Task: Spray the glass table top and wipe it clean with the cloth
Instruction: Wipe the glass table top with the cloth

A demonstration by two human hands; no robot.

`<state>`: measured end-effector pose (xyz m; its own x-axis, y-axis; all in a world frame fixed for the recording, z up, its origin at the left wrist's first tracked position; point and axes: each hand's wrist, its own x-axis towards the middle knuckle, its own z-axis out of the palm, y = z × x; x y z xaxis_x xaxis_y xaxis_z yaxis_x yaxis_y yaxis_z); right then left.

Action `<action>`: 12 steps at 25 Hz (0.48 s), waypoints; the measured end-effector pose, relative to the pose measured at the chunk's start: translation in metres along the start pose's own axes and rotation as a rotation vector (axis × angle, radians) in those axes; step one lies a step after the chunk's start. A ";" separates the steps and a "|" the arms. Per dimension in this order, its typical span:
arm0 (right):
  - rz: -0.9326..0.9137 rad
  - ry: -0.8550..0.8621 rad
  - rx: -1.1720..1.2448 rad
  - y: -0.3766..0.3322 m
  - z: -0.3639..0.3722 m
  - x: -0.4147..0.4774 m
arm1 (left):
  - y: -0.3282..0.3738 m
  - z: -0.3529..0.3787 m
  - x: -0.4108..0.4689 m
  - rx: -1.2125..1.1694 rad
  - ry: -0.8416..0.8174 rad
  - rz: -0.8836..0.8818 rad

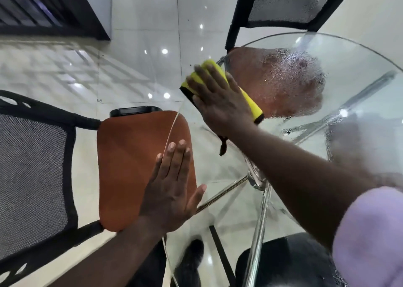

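The round glass table top (359, 53) fills the right half of the view, its far part speckled with spray droplets (290, 75). A folded yellow cloth with a black edge (250, 103) lies on the glass near the left rim. My right hand (220, 103) presses flat on the cloth with straight, spread fingers. My left hand (172, 190) rests flat on the glass at the near left rim, fingers straight, holding nothing. No spray bottle is in view.
Two chairs with orange seats and black mesh backs stand at the table, one at the left (130, 166), one at the far side (283, 5). Chrome table legs (259, 210) show through the glass. The glossy tiled floor (141, 35) lies beyond.
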<state>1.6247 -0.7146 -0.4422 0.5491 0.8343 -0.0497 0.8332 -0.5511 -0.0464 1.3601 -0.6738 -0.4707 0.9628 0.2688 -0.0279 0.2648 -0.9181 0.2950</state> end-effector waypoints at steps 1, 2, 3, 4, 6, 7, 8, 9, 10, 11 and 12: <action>0.023 0.013 -0.013 0.007 0.001 -0.027 | 0.000 -0.001 0.000 0.003 -0.009 -0.005; 0.063 0.012 -0.026 0.013 0.002 -0.063 | 0.001 -0.002 0.000 0.007 -0.020 -0.009; 0.112 -0.005 -0.024 0.018 0.001 -0.099 | 0.001 -0.004 0.000 0.011 -0.031 -0.015; 0.144 -0.030 -0.023 0.021 0.000 -0.131 | 0.000 -0.004 0.000 0.019 -0.043 -0.018; 0.161 -0.069 -0.022 0.021 0.000 -0.153 | -0.002 -0.002 0.000 0.025 -0.050 -0.021; 0.135 -0.051 -0.026 0.018 -0.001 -0.136 | -0.003 0.000 0.001 0.019 -0.045 -0.013; 0.089 -0.021 -0.029 0.015 0.000 -0.109 | -0.001 0.002 0.001 0.005 -0.032 -0.002; 0.026 0.027 -0.030 0.008 0.002 -0.075 | 0.001 0.004 0.001 -0.007 -0.014 0.001; -0.015 0.062 -0.030 -0.001 0.004 -0.040 | 0.001 0.005 0.001 -0.017 -0.006 -0.004; -0.036 0.057 -0.017 -0.009 0.002 -0.012 | 0.000 0.006 0.000 -0.029 -0.006 -0.009; -0.026 0.026 -0.015 -0.013 -0.001 0.002 | 0.000 0.007 0.000 -0.040 -0.006 -0.009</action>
<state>1.6156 -0.7057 -0.4405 0.5288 0.8484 -0.0225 0.8478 -0.5293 -0.0327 1.3607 -0.6761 -0.4777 0.9608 0.2750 -0.0365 0.2711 -0.9032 0.3327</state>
